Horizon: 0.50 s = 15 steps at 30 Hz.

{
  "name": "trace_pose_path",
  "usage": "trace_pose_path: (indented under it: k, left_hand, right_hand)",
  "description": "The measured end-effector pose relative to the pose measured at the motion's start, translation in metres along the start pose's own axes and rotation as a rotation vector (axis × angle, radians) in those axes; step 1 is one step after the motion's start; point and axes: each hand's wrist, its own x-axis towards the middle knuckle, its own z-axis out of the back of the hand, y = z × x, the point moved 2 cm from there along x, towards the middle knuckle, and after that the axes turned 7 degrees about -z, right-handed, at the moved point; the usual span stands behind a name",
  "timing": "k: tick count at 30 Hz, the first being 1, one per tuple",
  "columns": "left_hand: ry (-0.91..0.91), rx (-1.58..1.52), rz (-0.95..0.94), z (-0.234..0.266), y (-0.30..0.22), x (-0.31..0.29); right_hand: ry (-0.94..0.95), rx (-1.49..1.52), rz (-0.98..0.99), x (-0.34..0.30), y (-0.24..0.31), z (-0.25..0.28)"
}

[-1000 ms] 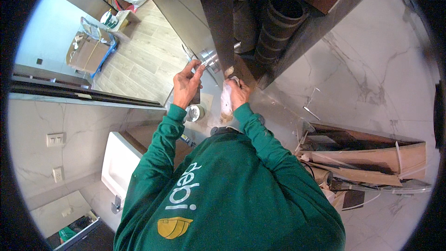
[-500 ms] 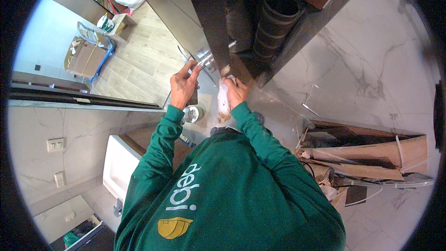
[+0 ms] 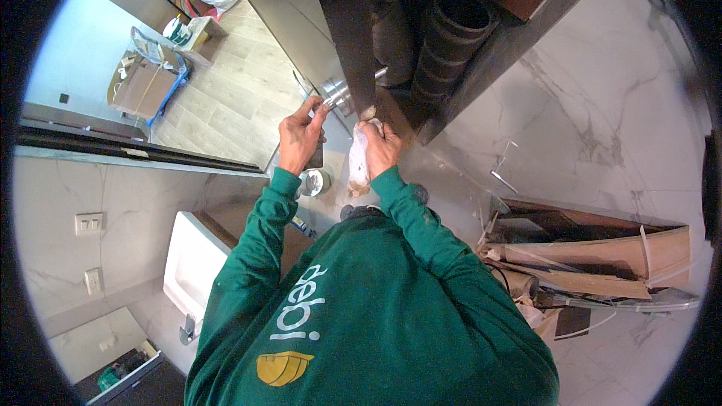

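Left hand [image 3: 301, 137]: thin metal tool [image 3: 310, 98] pinched in its grip at the dark panel edge [image 3: 347, 45]. Right hand [image 3: 378, 146]: grip closed around white rag [image 3: 359, 165], pressed beside panel.

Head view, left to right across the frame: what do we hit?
Wall sockets → white basin → left hand by a small round tin → right hand holding a white cloth → stack of dark pipe rings → pile of wooden boards.

Soft white cloth [image 3: 359, 162], glossy marble floor [image 3: 602, 113]
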Motion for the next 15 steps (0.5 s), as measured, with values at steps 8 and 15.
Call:
trace_pose_path:
  k: [8, 15]
  left_hand:
    - [-0.02, -0.018, -0.005, 0.009, 0.008, -0.003]
    - [-0.026, 0.001, 0.0, 0.015, 0.008, -0.007]
  right_hand:
    - [-0.152, -0.245, -0.056, 0.009, -0.022, 0.032]
    - [-0.056, -0.136, 0.01, 0.012, -0.017, 0.011]
